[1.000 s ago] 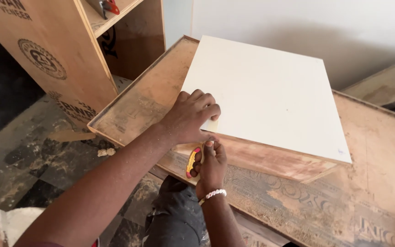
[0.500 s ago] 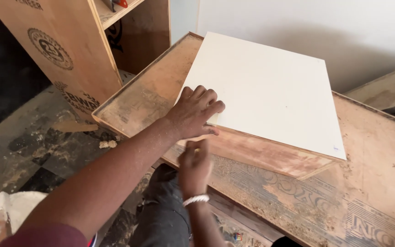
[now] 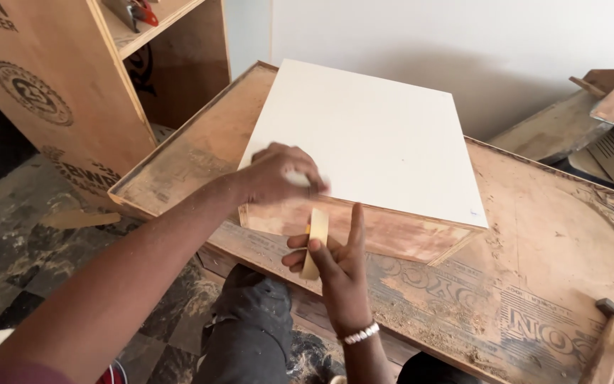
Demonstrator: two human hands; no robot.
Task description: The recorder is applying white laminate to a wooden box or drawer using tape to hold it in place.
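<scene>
A box with a white top panel (image 3: 371,135) and a bare plywood front (image 3: 399,238) lies on the plywood workbench (image 3: 534,284). My left hand (image 3: 282,174) presses on the panel at its near edge with fingers curled. Whether it pinches anything is unclear. My right hand (image 3: 335,267) is just below, in front of the box's front face. It holds a thin cream strip (image 3: 315,238) upright between thumb and fingers, with the index finger pointing up. The strip's top end reaches the panel's edge under my left fingers.
A hammer (image 3: 609,341) lies at the bench's right front corner. A tall plywood cabinet (image 3: 51,92) stands at the left, with a red tool (image 3: 140,11) on its shelf. Scrap boards (image 3: 605,121) are piled at the right by the white wall. Sawdust covers the bench.
My right hand held a red and yellow object at the box's front edge, dropped lower, and now holds the cream strip up there. My left hand went from flat to curled at the edge.
</scene>
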